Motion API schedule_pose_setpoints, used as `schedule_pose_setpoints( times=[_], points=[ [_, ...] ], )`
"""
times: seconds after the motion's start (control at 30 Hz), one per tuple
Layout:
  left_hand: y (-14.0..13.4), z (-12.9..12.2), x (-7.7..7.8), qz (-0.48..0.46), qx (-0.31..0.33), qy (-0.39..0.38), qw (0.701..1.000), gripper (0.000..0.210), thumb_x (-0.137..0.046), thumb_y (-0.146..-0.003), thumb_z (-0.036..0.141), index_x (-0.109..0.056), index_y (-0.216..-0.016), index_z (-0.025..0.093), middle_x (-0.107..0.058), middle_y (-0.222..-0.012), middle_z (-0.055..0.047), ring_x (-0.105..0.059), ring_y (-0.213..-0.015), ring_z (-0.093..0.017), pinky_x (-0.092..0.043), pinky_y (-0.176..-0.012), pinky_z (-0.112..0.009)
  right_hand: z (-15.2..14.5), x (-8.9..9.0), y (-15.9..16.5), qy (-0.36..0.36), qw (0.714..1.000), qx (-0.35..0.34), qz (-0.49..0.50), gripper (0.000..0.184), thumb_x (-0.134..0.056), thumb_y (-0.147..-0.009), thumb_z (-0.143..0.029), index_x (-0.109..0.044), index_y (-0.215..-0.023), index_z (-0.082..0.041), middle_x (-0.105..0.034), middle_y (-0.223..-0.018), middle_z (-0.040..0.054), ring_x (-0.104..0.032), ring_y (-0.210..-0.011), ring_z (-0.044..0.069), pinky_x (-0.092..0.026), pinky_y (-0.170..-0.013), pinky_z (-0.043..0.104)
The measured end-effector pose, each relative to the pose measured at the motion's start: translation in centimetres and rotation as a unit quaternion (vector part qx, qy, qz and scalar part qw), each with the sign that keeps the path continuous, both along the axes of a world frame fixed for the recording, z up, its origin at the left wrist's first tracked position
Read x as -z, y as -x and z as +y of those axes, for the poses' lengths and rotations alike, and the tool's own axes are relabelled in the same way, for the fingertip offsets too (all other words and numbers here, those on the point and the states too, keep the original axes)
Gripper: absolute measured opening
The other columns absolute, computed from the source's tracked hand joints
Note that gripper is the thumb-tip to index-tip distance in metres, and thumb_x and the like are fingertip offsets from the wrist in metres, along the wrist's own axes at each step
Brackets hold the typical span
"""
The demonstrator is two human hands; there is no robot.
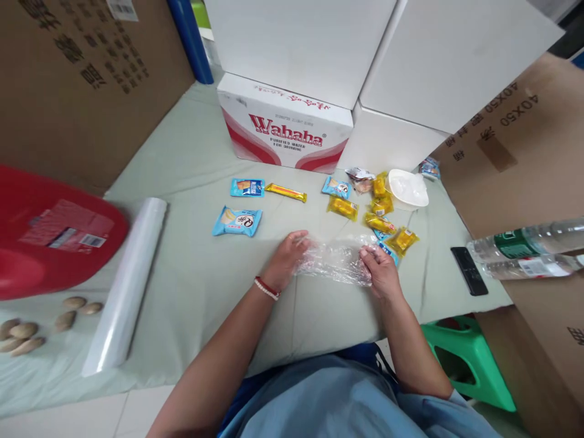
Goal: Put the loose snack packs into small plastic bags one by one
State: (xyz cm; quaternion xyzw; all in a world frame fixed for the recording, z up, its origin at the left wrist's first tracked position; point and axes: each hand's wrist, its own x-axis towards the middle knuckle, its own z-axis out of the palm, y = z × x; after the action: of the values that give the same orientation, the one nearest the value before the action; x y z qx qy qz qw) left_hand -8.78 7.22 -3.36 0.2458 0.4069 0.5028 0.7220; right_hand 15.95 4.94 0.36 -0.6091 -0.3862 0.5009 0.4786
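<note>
Fingers of left hand (287, 258) and right hand (383, 271) pinch opposite ends of clear plastic (336, 263), in front of Wahaha carton (287, 135); yellow packets (343, 208) at carton's front right.

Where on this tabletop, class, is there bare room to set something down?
Bare cloth shows between the white roll and the left hand, and between the right hand and the black phone. It is crowded beyond the right hand, where yellow packets cluster by the white bowl.

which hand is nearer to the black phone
Right. The right hand, its grip on one end of the clear plastic, is left of the black phone; the left hand, at the plastic's other end, is farther left.
</note>
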Motion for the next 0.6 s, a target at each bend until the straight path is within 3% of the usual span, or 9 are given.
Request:
schedule_pose_setpoints(
  times=[0.1,0.17,0.27,0.37,0.43,0.53,0.6],
  points=[
    [-0.1,0.4,0.5,0.053,-0.030,-0.003,0.998,0.063,-0.103,-0.049,0.051,-0.070,-0.091,0.017,-0.066,-0.074,0.000,-0.058,-0.063,-0.011,-0.043,-0.056,-0.020,-0.2,-0.1,-0.9,-0.033,0.999,0.011,-0.038,0.052,-0.083,-0.073,-0.068,-0.064,-0.081,-0.021,-0.050,-0.060,-0.0055,-0.038,-0.051,0.010,-0.029,-0.047,0.025],
    [0.0,0.6,0.5,0.045,-0.048,-0.027,0.997,0.060,-0.102,-0.050,0.050,-0.070,-0.088,0.017,-0.063,-0.069,0.002,-0.056,-0.061,-0.010,-0.039,-0.054,-0.020,-0.2,-0.2,-1.5,-0.039,0.998,0.018,-0.048,0.051,-0.081,-0.074,-0.070,-0.064,-0.081,-0.022,-0.048,-0.059,-0.0060,-0.036,-0.050,0.010,-0.027,-0.047,0.026],
    [0.3,0.5,0.1,0.031,-0.045,-0.056,0.997,0.059,-0.100,-0.057,0.050,-0.071,-0.098,0.018,-0.062,-0.069,0.003,-0.050,-0.056,-0.008,-0.032,-0.049,-0.020,-0.1,0.1,-2.4,-0.030,0.998,0.023,-0.054,0.050,-0.080,-0.076,-0.069,-0.065,-0.082,-0.021,-0.047,-0.059,-0.0061,-0.033,-0.048,0.010,-0.024,-0.045,0.026],
    [0.4,0.4,-0.3,0.020,-0.025,-0.061,0.998,0.068,-0.097,-0.064,0.052,-0.068,-0.117,0.020,-0.067,-0.076,0.002,-0.039,-0.049,-0.005,-0.024,-0.045,-0.021,0.1,0.5,-3.2,-0.034,0.994,0.025,-0.102,0.047,-0.077,-0.080,-0.066,-0.068,-0.086,-0.020,-0.052,-0.063,-0.0043,-0.036,-0.051,0.011,-0.029,-0.047,0.026],
    [0.5,0.4,-0.5,0.016,-0.021,-0.064,0.998,0.073,-0.097,-0.065,0.052,-0.066,-0.122,0.020,-0.067,-0.077,0.002,-0.039,-0.050,-0.006,-0.023,-0.045,-0.021,0.4,0.4,-3.3,-0.077,0.978,0.038,-0.188,0.044,-0.077,-0.081,-0.061,-0.073,-0.094,-0.019,-0.060,-0.075,-0.0003,-0.047,-0.061,0.014,-0.040,-0.056,0.028],
    [0.3,0.4,-0.6,0.015,-0.021,-0.074,0.997,0.072,-0.098,-0.064,0.049,-0.067,-0.123,0.020,-0.064,-0.076,0.003,-0.053,-0.060,-0.010,-0.031,-0.049,-0.020,0.7,-0.7,-2.2,-0.184,0.929,0.072,-0.314,0.035,-0.072,-0.089,-0.051,-0.076,-0.105,-0.021,-0.067,-0.101,0.0064,-0.057,-0.078,0.017,-0.050,-0.075,0.034],
    [0.1,0.3,-0.5,0.020,-0.014,-0.087,0.996,0.070,-0.099,-0.063,0.046,-0.068,-0.121,0.021,-0.063,-0.076,0.004,-0.059,-0.067,-0.012,-0.037,-0.054,-0.020,1.1,-1.6,-0.3,-0.225,0.918,0.028,-0.326,0.030,-0.071,-0.092,-0.047,-0.076,-0.111,-0.024,-0.067,-0.116,0.0086,-0.056,-0.077,0.016,-0.051,-0.076,0.034]
  ],
)
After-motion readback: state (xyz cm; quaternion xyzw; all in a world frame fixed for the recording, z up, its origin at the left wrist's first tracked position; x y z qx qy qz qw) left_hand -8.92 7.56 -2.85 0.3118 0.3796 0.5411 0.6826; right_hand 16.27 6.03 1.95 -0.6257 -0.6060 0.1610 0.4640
